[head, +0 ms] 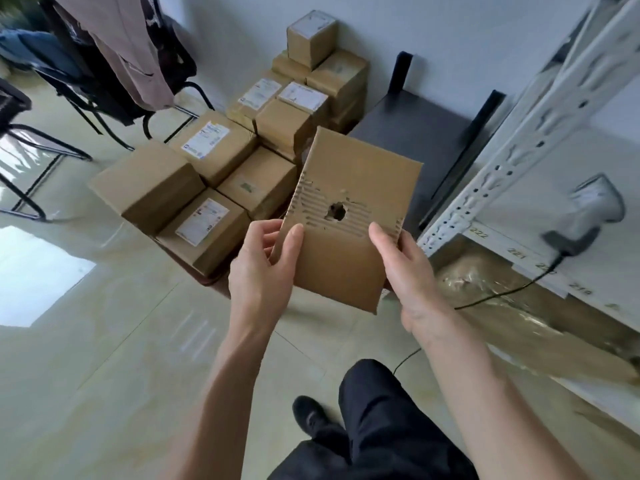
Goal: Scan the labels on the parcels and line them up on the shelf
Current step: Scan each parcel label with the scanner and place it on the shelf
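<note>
Flat brown cardboard parcel (pixel 349 216), torn surface with a hole, fingers of both hands (pixel 263 268) (pixel 408 271) clamped on its lower edges.

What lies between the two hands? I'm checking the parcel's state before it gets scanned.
In the head view, the flat cardboard parcel spans the gap between the left hand and right hand; its facing side is torn, with a hole.

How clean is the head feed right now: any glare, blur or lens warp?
Head view: window glare on the floor tiles at left; the scanner on the shelf is motion-blurred; wide-angle warp slants the shelf upright; the held parcel is sharp, its torn hole readable.
</note>
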